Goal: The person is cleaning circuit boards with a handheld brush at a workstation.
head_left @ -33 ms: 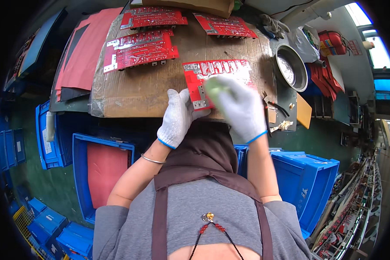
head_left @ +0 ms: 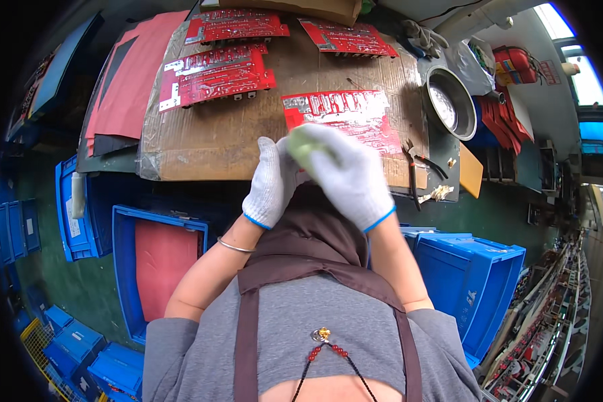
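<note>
A red circuit board (head_left: 372,115) lies solder side up on the cardboard at the table's near edge. My left hand (head_left: 269,184), in a white knit glove, grips its lower left corner; the thumb points up and the fingers are partly hidden. My right hand (head_left: 352,175), gloved alike, is closed on a soft pale green pad (head_left: 307,144). It presses the pad over the board's lower left part and covers that area. Whether the pad is a sponge or a folded cloth, I cannot tell.
More red circuit boards (head_left: 218,77) lie at the back of the cardboard (head_left: 208,151). Right of my board are pliers (head_left: 419,167) and a round metal bowl (head_left: 451,104). Pink sheets (head_left: 130,74) lie at the left. Blue crates (head_left: 117,268) stand below the table edge.
My right hand has moved left and slightly down with the green pad, uncovering the board's right side and covering its lower left corner. The left hand stays in place.
</note>
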`<state>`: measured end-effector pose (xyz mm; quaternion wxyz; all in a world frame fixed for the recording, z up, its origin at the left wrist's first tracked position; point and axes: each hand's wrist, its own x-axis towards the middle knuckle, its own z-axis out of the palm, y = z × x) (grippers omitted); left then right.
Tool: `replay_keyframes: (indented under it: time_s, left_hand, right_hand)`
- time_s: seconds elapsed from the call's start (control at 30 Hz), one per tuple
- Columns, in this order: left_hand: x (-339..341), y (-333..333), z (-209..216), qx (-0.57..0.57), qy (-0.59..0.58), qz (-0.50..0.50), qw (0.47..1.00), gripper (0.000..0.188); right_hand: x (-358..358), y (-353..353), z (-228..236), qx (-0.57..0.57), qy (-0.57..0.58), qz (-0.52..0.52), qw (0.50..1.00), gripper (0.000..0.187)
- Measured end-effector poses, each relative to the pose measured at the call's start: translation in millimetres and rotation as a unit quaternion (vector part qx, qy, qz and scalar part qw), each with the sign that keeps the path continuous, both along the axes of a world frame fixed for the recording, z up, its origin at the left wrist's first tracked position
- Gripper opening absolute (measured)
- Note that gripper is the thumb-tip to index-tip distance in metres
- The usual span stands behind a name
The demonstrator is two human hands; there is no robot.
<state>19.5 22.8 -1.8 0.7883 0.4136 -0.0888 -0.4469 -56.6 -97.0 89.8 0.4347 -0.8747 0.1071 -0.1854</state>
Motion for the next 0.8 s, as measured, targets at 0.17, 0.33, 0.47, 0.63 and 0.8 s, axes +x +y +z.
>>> replay_keyframes:
  time_s: [0.17, 0.33, 0.47, 0.63, 0.8]
  left_hand:
    - [2.7, 2.4, 1.5, -0.033, -0.001, -0.014, 0.999, 0.091]
    - [-1.6, -2.5, -4.8, -0.026, 0.039, 0.02, 0.999, 0.091]
    - [4.8, 3.0, -2.7, -0.015, 0.021, -0.013, 1.0, 0.091]
    - [4.9, -0.6, -3.8, -0.035, 0.003, -0.032, 0.999, 0.093]
    - [4.6, 6.9, -1.0, -0.027, 0.023, -0.003, 0.999, 0.092]
  right_hand:
    - [-4.9, -71.9, -3.4, -0.057, 0.067, -0.221, 0.971, 0.031]
    - [6.1, -10.0, -1.5, 0.005, 0.01, -0.004, 1.0, 0.03]
    - [27.1, -47.8, -13.3, -0.05, 0.047, -0.105, 0.992, 0.031]
    - [12.3, -86.2, -10.5, -0.022, 0.057, -0.144, 0.988, 0.032]
    - [35.7, -15.4, -6.8, 0.023, 0.007, 0.054, 0.998, 0.031]
